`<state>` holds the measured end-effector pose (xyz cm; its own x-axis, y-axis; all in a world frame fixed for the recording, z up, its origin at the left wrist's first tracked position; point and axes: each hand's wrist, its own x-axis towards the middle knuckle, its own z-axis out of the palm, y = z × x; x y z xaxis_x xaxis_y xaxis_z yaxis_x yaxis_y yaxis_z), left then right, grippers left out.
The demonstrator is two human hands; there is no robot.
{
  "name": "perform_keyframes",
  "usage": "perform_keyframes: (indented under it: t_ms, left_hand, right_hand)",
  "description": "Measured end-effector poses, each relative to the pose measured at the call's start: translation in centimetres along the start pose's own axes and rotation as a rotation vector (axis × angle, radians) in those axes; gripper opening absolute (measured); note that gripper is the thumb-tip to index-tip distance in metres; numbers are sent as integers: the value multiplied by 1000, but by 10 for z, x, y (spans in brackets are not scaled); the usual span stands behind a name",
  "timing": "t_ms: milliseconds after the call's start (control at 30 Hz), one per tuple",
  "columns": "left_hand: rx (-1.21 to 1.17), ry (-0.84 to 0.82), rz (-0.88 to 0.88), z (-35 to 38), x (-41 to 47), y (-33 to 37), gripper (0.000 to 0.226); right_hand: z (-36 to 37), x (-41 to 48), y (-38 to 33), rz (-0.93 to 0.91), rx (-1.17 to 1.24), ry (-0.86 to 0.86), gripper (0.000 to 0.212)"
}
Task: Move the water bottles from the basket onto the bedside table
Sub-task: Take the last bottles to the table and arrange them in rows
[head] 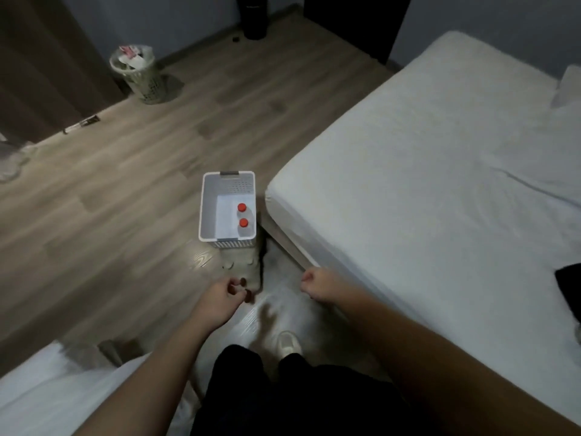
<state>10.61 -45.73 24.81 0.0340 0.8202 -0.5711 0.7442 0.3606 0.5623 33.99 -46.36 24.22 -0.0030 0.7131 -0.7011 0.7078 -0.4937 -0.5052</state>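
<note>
A white perforated basket (207, 212) stands on the wooden floor beside the corner of the bed. Two clear water bottles stand upright against its right wall, one with a red cap at the far side (241, 207) and one nearer to me (243, 223). My left hand (224, 297) hovers below the basket with its fingers curled loosely and nothing in it. My right hand (317, 286) is closed in a loose fist near the bed's edge, holding nothing. No bedside table is in view.
A bed with a white sheet (424, 171) fills the right side. A perforated waste bin (138, 73) with rubbish stands at the far left by the wall. A dark bin (253, 15) stands at the back. White bedding (47, 394) lies at the lower left. My foot (288, 343) is on the floor.
</note>
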Motion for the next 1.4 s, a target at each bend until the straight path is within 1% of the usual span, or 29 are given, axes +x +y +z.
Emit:
perform_keyframes:
  t_ms: [133, 267, 400, 500, 600, 700, 833, 867, 933, 967, 1033, 1133, 1233, 1333, 1400]
  left_hand:
    - [44, -38, -12, -26, 38, -10, 30]
    - [113, -138, -11, -53, 81, -18, 29]
    - [252, -226, 54, -98, 143, -25, 29]
    - [338, -270, 121, -128, 200, -18, 30]
    - [398, -352, 204, -140, 261, -7, 37]
    - [437, -411, 276, -133, 320, 2, 44]
    - [517, -399, 355, -106, 392, 0, 53]
    - [538, -399, 374, -99, 407, -3, 56]
    - [576, -401, 419, -83, 433, -9, 61]
    - [593, -405, 442, -75, 445, -12, 62]
    - [634, -418, 494, -61, 464, -18, 65]
    - [711, -463, 591, -44, 488, -26, 66]
    - [770, -510, 702, -32, 506, -31, 60]
    - [867, -540, 804, -23, 518, -32, 55]
    - [927, -566, 826, -19, 522, -32, 55]
  right_hand:
    - [-1, 29, -29, 14, -30, -40, 30]
    - [0, 62, -47, 79, -4, -26, 31]
    - [7, 98, -82, 193, 31, -13, 31]
    - [18, 126, -117, 266, 108, -8, 27]
    - [32, 167, -145, 293, 168, -42, 26]
    - [43, 213, -161, 305, 255, -44, 28]
    - [65, 283, -161, 389, 471, 98, 37]
    - [71, 299, -159, 410, 527, 141, 34]
    - [81, 328, -154, 431, 553, 206, 23]
    - [87, 341, -150, 440, 550, 232, 23]
    - [97, 363, -142, 461, 549, 261, 32]
    - [110, 384, -131, 471, 529, 238, 39]
    - [117, 397, -127, 459, 438, 191, 42]
    - [122, 408, -125, 439, 310, 210, 52]
    - [125, 411, -124, 419, 227, 233, 53]
